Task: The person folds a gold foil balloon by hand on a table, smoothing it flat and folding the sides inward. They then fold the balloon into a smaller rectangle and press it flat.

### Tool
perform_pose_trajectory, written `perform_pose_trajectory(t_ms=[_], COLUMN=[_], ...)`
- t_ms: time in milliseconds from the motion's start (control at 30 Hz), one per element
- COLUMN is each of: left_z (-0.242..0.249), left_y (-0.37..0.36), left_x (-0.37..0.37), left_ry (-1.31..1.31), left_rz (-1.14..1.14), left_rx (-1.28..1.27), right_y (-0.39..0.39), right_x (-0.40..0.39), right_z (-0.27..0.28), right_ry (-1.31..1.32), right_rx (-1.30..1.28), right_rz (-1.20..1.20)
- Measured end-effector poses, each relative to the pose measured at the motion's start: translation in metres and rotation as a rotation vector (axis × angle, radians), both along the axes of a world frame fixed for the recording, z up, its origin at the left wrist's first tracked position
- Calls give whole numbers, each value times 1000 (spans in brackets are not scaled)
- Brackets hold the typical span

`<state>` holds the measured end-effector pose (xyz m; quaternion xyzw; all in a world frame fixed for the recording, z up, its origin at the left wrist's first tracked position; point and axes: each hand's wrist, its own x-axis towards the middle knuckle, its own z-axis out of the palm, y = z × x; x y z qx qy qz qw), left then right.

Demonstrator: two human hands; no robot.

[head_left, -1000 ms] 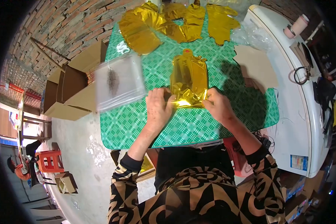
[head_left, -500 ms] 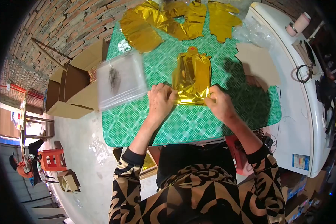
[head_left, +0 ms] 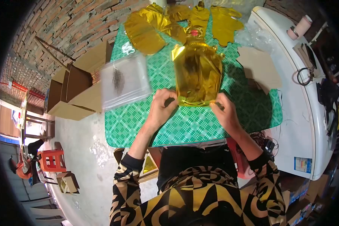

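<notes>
A flat gold foil balloon [head_left: 198,73] with a red spot near its top is spread before me over the green checked tablecloth [head_left: 165,132]. Its far part looks raised off the cloth. My left hand [head_left: 162,107] pinches the near left corner between thumb and fingers. At the near right corner, my right hand [head_left: 225,112] grips the foil the same way. The near edge is stretched between both hands.
More gold foil pieces [head_left: 143,35] lie along the table's far side. A stack of clear plastic bags [head_left: 126,81] sits at the left and brown cardboard [head_left: 258,66] at the right. Open cartons [head_left: 73,100] stand left of the table; a white freezer [head_left: 290,113] stands right.
The foil balloon's far part has risen and spread, now reaching further toward the back and looking larger. Both hands have stayed at the near corners, with the fingers turned slightly.
</notes>
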<state>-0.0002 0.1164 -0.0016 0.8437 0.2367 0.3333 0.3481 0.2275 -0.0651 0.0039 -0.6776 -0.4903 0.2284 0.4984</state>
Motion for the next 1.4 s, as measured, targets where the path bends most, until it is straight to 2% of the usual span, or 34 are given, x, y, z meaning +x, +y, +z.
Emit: perform_pose_trajectory(t_ms=[67, 100, 133, 167, 200, 267, 500, 700, 867, 1100, 1200, 1233, 1333, 1400], left_z=[-2, 2, 9, 16, 20, 18, 26, 28, 30, 24, 33, 24, 25, 19], left_y=[-6, -14, -15, -16, -23, -33, -38, -45, -51, -61, -75, -74, -78, -77], left_x=[-6, -10, -15, -19, -22, -27, -26, -15, -25, -48, -50, -53, -66, -79], left_ry=[-35, -47, -31, -24, 60, 106, 147, 145, 121, 125, -5, 3, 35, 106], left_rz=[-26, -34, -97, -156, -118, -96, -106, -87, -48, 30, 140, 233, 447, 499], left_rx=[-42, -104, 23, 150, 132, 122, 255, 311, 233, -59, -329, -248, -438, -139], right_y=[-8, -9, -8, -10, -9, -10, -16, -17, -11, 22, 40, 46, 54, 49], right_x=[0, -3, -6, -5, 2, 8, 19, -7, -26, -57, -77, -84, -88, -83], right_z=[0, 3, 7, 14, 8, -4, 0, 5, 19, 32, 25, 22, 24, 31], right_ry=[-174, -209, -243, -307, -365, -485, -771, -912, -947, -911, -908, -857, -843, -932], right_rx=[5, 120, 234, 204, 252, 276, 107, 213, 216, 172, 140, 161, 194, 171], right_rz=[-22, -5, 12, 85, 158, 145, 93, 93, 201, 324, 416, 452, 508, 421])
